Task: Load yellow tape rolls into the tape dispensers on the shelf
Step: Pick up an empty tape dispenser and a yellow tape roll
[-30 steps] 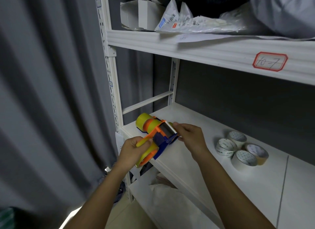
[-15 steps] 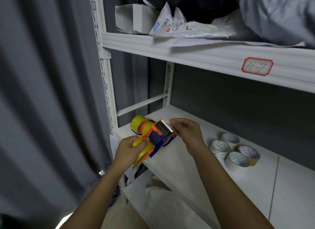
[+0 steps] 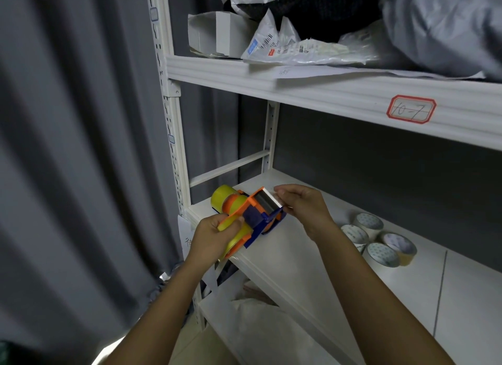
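Observation:
My left hand point(image 3: 214, 235) grips an orange and blue tape dispenser point(image 3: 254, 215) by its handle, over the front left corner of the white shelf point(image 3: 298, 258). A yellow tape roll point(image 3: 235, 233) sits in the dispenser under my left fingers. My right hand point(image 3: 301, 204) pinches at the toothed metal blade on the dispenser's front end; a clear tape strip there is hard to make out. Behind it on the shelf lies a second orange dispenser with a yellow roll point(image 3: 222, 200).
Several tape rolls point(image 3: 377, 239) lie in a cluster on the same shelf to the right. The upper shelf point(image 3: 312, 92) holds parcels, bags and a white box. A grey curtain point(image 3: 76, 147) hangs at left. A white bag point(image 3: 271, 332) lies on the lower shelf.
My right hand has lifted slightly along the dispenser's blade end, and the dispenser tipped up a little. The view has shifted, so the shelf sits further left and lower in frame.

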